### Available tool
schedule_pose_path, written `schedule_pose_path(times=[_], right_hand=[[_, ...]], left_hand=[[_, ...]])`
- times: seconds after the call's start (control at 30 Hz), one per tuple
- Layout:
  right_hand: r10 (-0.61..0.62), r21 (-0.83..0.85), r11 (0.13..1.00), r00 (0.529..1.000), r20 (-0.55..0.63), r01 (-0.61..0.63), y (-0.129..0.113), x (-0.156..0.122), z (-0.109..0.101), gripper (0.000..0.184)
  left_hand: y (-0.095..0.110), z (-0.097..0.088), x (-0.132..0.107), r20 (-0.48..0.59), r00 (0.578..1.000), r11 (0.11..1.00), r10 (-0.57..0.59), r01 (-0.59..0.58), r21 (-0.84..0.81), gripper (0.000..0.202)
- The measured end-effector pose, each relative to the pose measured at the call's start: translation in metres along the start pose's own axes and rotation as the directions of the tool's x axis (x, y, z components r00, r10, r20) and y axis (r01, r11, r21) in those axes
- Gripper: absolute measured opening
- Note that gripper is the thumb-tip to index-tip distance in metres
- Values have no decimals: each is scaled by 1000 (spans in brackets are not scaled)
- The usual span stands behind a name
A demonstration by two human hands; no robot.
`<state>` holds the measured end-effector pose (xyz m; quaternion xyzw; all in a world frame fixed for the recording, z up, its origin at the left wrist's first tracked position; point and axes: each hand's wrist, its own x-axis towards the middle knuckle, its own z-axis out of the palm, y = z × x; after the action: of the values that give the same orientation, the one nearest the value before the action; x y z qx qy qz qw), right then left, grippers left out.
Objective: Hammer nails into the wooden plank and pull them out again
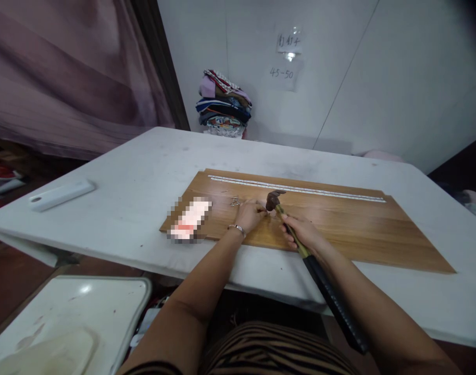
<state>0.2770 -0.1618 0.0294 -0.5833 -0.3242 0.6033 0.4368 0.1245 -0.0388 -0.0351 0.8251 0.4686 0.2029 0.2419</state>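
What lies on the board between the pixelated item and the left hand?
In the head view, a few loose nails lie there on the wooden board, nearer the left hand.

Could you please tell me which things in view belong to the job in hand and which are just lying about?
In use, it seems:
- hammer, in the right hand
- nails, beside the left hand
- board, under both

Apparently lying about:
- clothes, stacked by the wall
- white object, on the table
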Motion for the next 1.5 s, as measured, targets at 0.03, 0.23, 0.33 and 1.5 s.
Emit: schedule_pose_path(times=[0.03, 0.23, 0.33, 1.5], right_hand=[[2, -2, 1000, 1000, -1, -2, 0, 0, 0, 36], [-5, -8, 1000, 1000, -3, 5, -3, -3, 1, 37], [-19, -11, 1000, 1000, -7, 19, -4, -3, 1, 35], [4, -26, 1000, 1000, 28, -4, -3, 0, 2, 40]], left_hand=[[0, 0, 0, -2, 1000, 1000, 2, -2, -2, 11], [0, 0, 0, 1, 1000, 1000, 1, -1, -1, 13], [0, 0, 0, 6, 1000, 1000, -12, 12, 0, 15], [2, -3, -2, 18, 1000, 1000, -12, 12, 16, 14]])
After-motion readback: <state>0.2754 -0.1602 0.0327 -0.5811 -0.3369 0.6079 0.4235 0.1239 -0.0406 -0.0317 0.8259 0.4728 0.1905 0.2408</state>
